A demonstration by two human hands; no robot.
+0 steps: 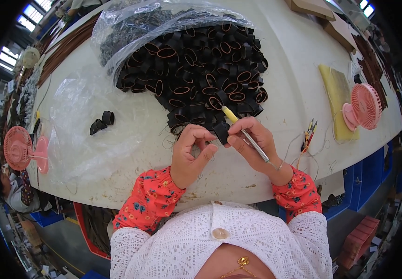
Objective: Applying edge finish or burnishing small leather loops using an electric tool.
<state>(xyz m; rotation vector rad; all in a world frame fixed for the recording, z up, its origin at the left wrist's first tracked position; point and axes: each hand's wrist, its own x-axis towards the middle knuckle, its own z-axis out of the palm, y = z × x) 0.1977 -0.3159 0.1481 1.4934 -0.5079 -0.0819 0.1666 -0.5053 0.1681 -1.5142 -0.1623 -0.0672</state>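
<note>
In my right hand (256,142), thumb and fingertips pinch a small black strap loop (221,132). The same hand also holds a slim pen-shaped tool (255,145) with a silver shaft, a yellow front part and a thin cord; its yellow end points away toward the pile. My left hand (192,151) is close beside the loop's left edge, fingers curled and thumb apart from them, with nothing visible between. Just beyond both hands lies a large heap of black loops (196,69) with tan inner edges, spilling from a clear plastic bag (131,28). Loose threads trail from the heap's near edge.
Two black loops (102,122) lie on a clear plastic sheet (84,149) at left. Pink fans stand left (19,149) and right (365,107), the right one by a yellow pad (338,93). Thread snips (309,132) with cords lie right. Brown strips (71,44) line the far left.
</note>
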